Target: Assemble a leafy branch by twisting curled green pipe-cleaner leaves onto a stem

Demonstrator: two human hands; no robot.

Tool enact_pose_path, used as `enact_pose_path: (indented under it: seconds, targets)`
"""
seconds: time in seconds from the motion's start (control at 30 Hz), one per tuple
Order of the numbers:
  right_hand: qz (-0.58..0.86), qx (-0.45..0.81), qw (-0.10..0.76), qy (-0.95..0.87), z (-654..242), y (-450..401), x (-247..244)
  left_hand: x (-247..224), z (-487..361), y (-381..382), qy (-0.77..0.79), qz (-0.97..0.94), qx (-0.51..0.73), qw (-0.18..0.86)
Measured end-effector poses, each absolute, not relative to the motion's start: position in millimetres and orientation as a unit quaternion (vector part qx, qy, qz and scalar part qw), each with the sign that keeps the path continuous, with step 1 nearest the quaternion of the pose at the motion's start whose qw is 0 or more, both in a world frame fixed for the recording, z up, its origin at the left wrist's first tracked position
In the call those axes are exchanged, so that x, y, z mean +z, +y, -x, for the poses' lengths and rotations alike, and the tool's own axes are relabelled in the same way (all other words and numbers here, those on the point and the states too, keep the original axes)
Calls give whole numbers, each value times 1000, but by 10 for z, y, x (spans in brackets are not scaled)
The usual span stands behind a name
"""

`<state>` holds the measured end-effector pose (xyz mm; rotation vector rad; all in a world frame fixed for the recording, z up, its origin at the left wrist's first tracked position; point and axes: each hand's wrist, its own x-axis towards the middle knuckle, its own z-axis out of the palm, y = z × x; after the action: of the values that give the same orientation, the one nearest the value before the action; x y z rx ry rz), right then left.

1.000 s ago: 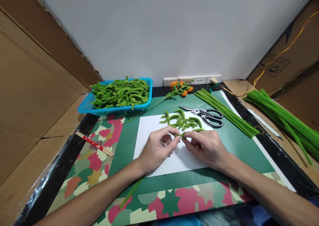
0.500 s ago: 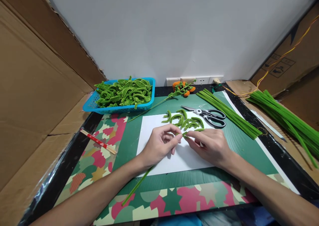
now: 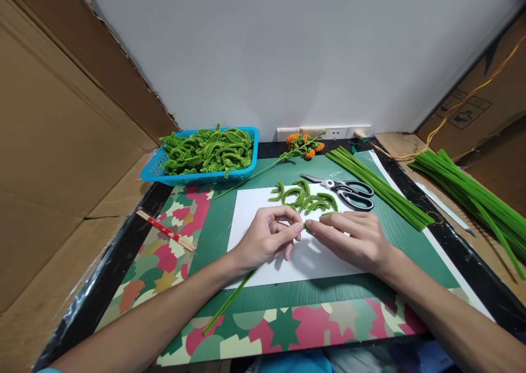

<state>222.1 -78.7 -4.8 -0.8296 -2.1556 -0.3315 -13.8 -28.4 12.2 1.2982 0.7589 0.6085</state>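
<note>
My left hand is closed in a pinch on a green pipe cleaner, whose long tail runs out under my left wrist toward the front. My right hand meets it from the right, thumb and fingertips pressed on the same pipe cleaner's short end. Most of that end is hidden by my fingers. Just beyond my hands, several curled pipe cleaner pieces lie on the white sheet of paper.
Behind the paper are black-handled scissors, a bundle of green pipe cleaners and an orange-flowered stem. A blue basket of bent green pieces stands back left. Wrapped chopsticks lie left; another green bundle lies far right.
My right fingers have straightened and flattened over the pipe cleaner's end, covering more of it. My left hand keeps its pinch. The whole view has shifted slightly.
</note>
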Motion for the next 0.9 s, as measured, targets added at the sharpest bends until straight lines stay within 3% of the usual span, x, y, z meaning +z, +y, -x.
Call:
enact_pose_path:
  seconds: [0.27,0.4,0.47,0.57,0.67,0.77,0.9]
  targets:
    - [342,-123,375,-853,-2190,-792,-74,111,136,-279,336,-605,265,672]
    - [394,36,413,-820,-2093,-814,-16,97,147,-304,328,-646,272,633]
    - [425,207,447,-759,-2046,-806,31,97,172,-310,317,-716,296,547]
    - [437,490,453,-603,-2012,-767,78,76,224,-298,234,-851,350,313]
    - [424,605,438,-512,-2021,-742,83,30,256,-295,145,-901,373,167]
    - [445,506,447,-589,-2035,-762,69,12,241,-337,181,-885,385,188]
    - [416,123,458,-776,-2043,-803,29,60,180,-399,304,-787,373,387]
